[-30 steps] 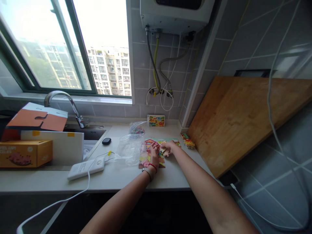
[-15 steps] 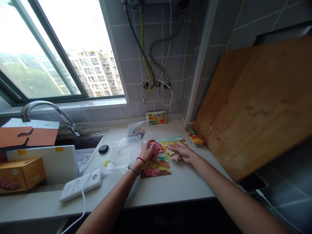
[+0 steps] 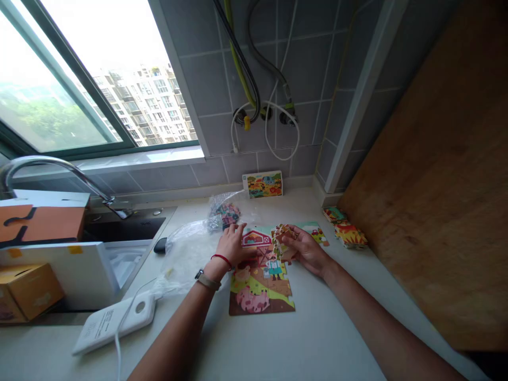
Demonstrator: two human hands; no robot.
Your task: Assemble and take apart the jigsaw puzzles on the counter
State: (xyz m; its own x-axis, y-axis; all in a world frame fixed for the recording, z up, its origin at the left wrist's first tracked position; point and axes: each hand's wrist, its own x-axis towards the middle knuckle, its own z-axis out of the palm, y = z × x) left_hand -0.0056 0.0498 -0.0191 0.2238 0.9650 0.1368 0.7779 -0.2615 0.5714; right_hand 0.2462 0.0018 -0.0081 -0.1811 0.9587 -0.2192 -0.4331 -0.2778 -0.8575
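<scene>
- The wooden board (image 3: 436, 174) leans against the tiled wall, to the right of the puzzle and well apart from it.
- The table (image 3: 317, 338) carries everything; its bare pale top stretches from the puzzle toward me.
- A white box (image 3: 59, 270) stands well to the left of the puzzle, by the sink, with an orange carton (image 3: 27, 291) in front of it.
- A clear plastic bag (image 3: 190, 254) lies crumpled just left of the puzzle, partly under my left wrist.
- A white power bank (image 3: 115, 320) with a cable rests on the table left of the puzzle and nearer to me.
- The puzzle (image 3: 260, 280) lies flat at the middle of the table, a farm picture with a red barn and pink pigs; its lower part is joined, and its upper right corner is covered by my right hand.
- My left hand (image 3: 232, 246) lies palm down on the puzzle's upper left edge, fingers spread flat, gripping nothing.
- My right hand (image 3: 305, 251) sits at the puzzle's upper right, its fingers curled around a loose puzzle piece (image 3: 282, 235) held just above the picture.
- A small picture card (image 3: 264, 185) stands against the wall behind the puzzle.
- Two small stacks of pieces (image 3: 345, 227) lie to the right of the puzzle, beside the board.
</scene>
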